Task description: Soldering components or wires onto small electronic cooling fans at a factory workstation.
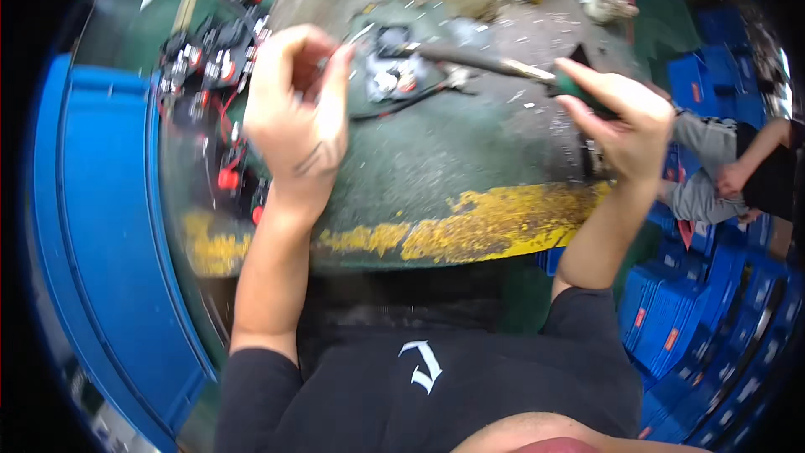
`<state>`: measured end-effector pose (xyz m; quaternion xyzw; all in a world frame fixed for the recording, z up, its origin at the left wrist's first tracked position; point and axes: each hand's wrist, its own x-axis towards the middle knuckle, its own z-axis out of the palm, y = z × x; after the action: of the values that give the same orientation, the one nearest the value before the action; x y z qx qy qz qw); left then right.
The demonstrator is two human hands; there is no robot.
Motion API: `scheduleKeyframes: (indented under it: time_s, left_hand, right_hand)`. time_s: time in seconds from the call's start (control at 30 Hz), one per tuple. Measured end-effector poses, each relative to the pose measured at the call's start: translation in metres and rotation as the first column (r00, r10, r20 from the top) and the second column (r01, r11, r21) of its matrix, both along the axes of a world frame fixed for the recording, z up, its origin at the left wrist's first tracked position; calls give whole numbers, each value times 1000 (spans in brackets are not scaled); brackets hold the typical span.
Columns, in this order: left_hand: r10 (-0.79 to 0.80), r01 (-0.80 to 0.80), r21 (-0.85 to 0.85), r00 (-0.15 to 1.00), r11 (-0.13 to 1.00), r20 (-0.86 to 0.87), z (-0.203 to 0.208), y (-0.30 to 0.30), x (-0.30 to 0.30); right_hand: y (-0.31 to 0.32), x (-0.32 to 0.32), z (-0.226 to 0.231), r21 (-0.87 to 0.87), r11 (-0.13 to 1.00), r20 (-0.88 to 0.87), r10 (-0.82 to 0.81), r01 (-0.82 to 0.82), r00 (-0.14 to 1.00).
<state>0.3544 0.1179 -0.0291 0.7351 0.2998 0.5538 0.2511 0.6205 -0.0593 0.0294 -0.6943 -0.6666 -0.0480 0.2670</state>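
My right hand [619, 116] grips the green handle of a long screwdriver [478, 60] whose shaft reaches left to a small black electrical part [392, 67] lying on the worn green workbench [453, 159]. My left hand [295, 109] is raised above the bench just left of that part, fingers curled and pinched together; whatever it pinches is too small to make out. A dark wire runs from the part toward my left hand.
A heap of black and red electrical parts [214, 84] lies at the bench's left. A big blue bin [109, 226] stands further left. Stacked blue crates [704, 319] fill the right side, where another person [738, 172] sits. A yellow painted strip [470, 231] marks the bench's near edge.
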Motion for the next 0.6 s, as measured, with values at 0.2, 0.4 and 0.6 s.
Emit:
scheduleKeyframes:
  time_s: [0.2,0.4,0.6]
  left_hand:
    - [-123,125,-30,989,992,82,-1,-10,1]
    - [-151,149,40,988,988,43,0,-15,0]
    - [-160,153,78,983,985,89,4,-15,-1]
  right_hand:
    - [-1,4,5,126,989,180,-104,82,978]
    - [-53,-23,23,145,958,259,-279,248,925]
    - [-139,-73,2,157,832,-57,-530,532,846]
